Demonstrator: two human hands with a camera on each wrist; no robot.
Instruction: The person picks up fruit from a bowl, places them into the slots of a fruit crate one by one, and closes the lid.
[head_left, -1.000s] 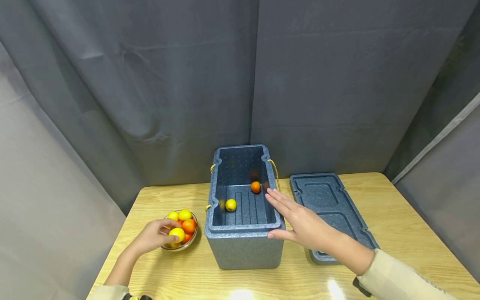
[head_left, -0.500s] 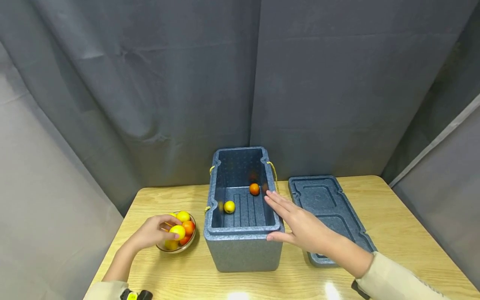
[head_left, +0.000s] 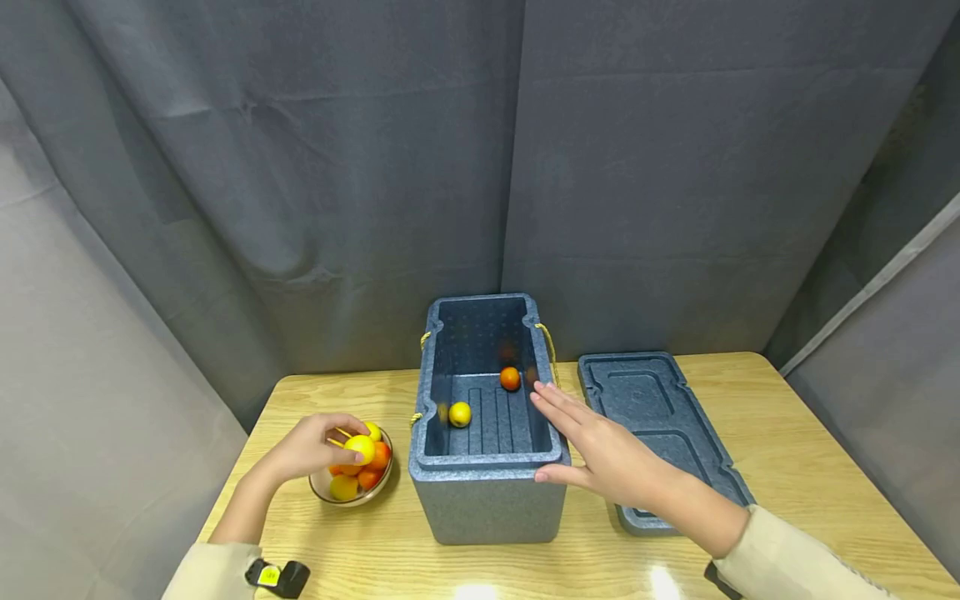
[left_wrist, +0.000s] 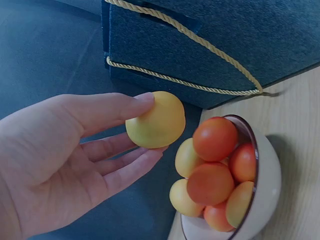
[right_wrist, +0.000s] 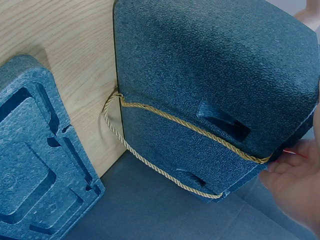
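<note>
My left hand [head_left: 306, 446] pinches a round yellow fruit [left_wrist: 157, 120] between thumb and fingers, above the bowl. Below it, the white bowl [left_wrist: 268, 182] with a brown rim holds several orange-red fruits [left_wrist: 215, 139] and yellow fruits [left_wrist: 186, 199]. My right hand [head_left: 596, 446] rests with straight fingers on the right rim of an open grey foam box [head_left: 487, 504]. On the box floor lie one yellow fruit [head_left: 460, 414] at the left and one orange fruit [head_left: 510, 378] at the right.
The box's grey lid [head_left: 645, 400] lies on the wooden table [head_left: 795, 467] to the right. Yellow rope handles [right_wrist: 180, 122] hang on the box's sides. Grey curtains [head_left: 375, 183] close off the back and both sides.
My left hand has lifted the yellow fruit up out of the bowl's pile, showing more fruit beneath. The bowl has shifted slightly left. My right hand stays on the rim.
</note>
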